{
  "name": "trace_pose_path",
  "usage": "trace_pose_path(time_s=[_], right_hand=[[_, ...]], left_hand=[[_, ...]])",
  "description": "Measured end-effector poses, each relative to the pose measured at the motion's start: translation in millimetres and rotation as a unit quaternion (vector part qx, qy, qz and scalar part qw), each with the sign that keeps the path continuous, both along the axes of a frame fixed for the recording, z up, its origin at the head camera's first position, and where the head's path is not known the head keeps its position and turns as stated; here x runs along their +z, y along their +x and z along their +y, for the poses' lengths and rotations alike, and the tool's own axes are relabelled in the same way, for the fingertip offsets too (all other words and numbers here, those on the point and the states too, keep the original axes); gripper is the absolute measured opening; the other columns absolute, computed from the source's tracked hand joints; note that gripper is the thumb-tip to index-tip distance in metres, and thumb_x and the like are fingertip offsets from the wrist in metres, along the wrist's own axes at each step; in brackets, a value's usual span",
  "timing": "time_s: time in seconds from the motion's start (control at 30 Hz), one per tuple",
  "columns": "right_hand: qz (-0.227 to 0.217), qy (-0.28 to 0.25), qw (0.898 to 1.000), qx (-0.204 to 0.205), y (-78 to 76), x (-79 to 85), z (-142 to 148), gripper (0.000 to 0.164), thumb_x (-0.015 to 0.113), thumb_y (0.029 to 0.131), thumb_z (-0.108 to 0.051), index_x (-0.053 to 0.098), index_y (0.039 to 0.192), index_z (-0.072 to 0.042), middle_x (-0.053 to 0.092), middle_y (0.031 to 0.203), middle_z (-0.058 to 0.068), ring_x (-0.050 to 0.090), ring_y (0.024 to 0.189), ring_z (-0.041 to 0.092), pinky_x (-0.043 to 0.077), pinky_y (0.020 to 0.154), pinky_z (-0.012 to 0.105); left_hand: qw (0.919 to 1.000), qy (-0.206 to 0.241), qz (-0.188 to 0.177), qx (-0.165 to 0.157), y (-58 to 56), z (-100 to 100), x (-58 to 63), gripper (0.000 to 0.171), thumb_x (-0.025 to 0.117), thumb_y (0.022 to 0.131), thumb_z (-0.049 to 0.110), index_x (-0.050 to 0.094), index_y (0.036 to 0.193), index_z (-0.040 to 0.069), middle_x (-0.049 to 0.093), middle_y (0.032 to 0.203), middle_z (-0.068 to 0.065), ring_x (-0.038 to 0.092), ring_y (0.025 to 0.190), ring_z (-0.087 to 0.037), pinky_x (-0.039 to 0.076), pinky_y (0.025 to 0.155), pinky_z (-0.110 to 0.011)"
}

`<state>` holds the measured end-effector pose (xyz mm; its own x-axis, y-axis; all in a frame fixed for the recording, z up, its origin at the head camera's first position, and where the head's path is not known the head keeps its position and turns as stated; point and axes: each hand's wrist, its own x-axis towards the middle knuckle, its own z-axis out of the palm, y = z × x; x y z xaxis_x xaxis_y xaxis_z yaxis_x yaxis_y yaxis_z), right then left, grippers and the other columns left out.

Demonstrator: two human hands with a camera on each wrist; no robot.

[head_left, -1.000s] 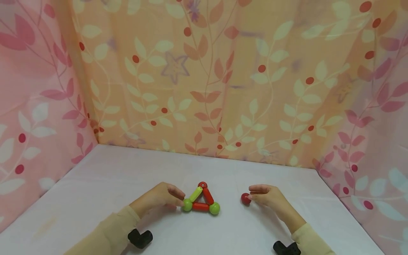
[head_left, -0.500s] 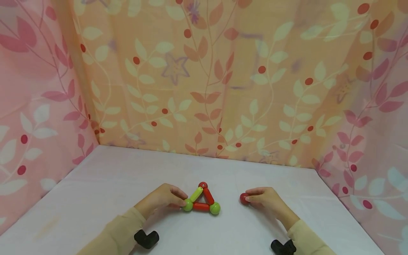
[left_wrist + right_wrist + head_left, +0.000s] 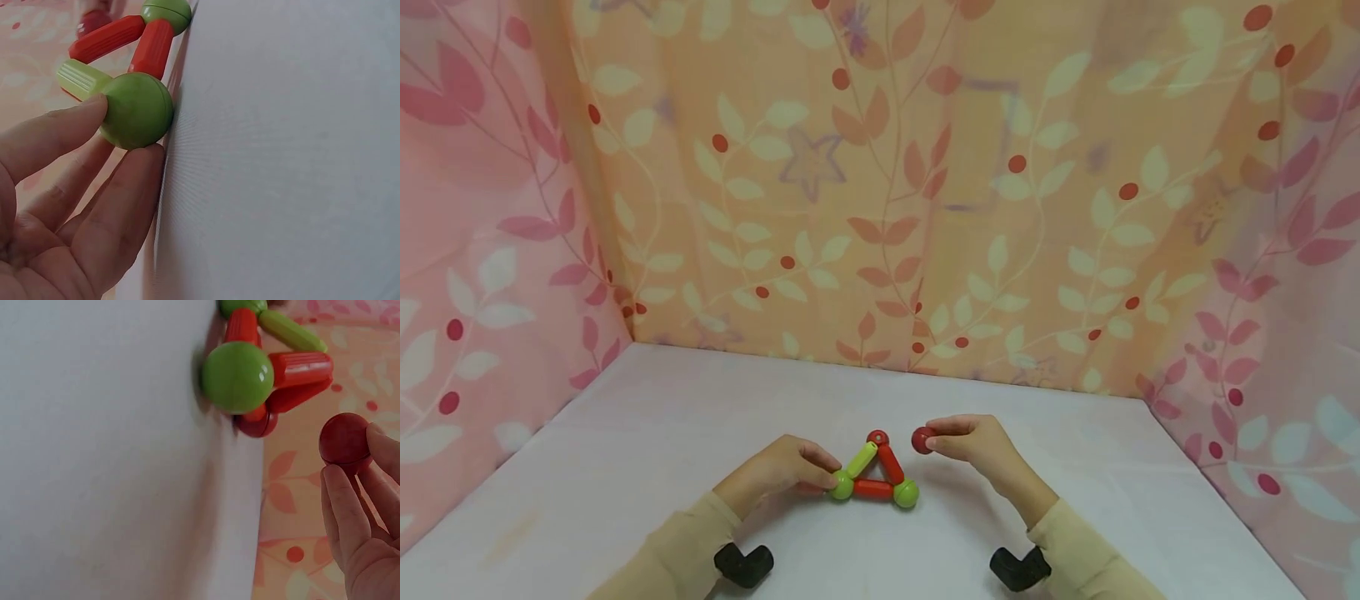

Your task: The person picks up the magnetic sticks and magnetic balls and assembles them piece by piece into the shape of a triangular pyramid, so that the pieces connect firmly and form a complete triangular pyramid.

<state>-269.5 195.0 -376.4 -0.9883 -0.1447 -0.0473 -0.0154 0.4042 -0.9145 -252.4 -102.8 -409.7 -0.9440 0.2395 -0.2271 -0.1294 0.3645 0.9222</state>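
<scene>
A small frame of plastic rods and balls stands on the white table. It has a left green ball point(image 3: 841, 485), a right green ball point(image 3: 906, 493) and a red ball point(image 3: 877, 437) at the back. Red rods point(image 3: 872, 489) and a lime rod point(image 3: 861, 459) link them; in the right wrist view, the lime rod point(image 3: 294, 331) and red rods point(image 3: 303, 369) slant up from the balls. My left hand point(image 3: 778, 471) pinches the left green ball point(image 3: 137, 111). My right hand point(image 3: 981, 446) holds a loose red ball point(image 3: 345, 440) in its fingertips, above the table and right of the frame.
A white cloth covers the table point(image 3: 700, 392). Floral curtains point(image 3: 880, 208) enclose it at the back and both sides. A black device sits at the left wrist point(image 3: 743, 565) and another at the right wrist point(image 3: 1019, 569).
The right hand has lifted the loose red ball off the table and carried it left towards the frame. The left hand closed in on the left green ball, then stayed nearly still.
</scene>
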Motion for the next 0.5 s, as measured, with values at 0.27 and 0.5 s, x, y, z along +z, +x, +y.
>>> trace_pose_path(time_s=[0.27,0.5], right_hand=[[0.038,0.008,0.999,0.021,2.5,18.6,-31.0,0.030,0.078,0.086,-0.027,0.076,0.113,-0.013,0.077,0.106,0.005,0.065,0.100,0.016,0.055,0.089,0.039],[0.053,0.002,0.996,0.068,2.6,22.3,-43.8,0.034,0.078,0.086,-0.026,0.075,0.116,-0.009,0.075,0.112,0.009,0.069,0.102,0.018,0.056,0.092,0.040]], left_hand=[[0.9999,0.015,-0.003,-0.007,-1.3,-1.1,-0.3,0.025,0.081,0.079,0.005,0.075,0.103,-0.001,0.075,0.097,-0.004,0.068,0.079,-0.011,0.060,0.074,-0.029],[1.0000,0.007,-0.004,-0.001,-1.1,-0.7,-0.8,0.024,0.081,0.079,0.006,0.076,0.102,-0.001,0.075,0.096,-0.004,0.068,0.079,-0.012,0.060,0.075,-0.030]])
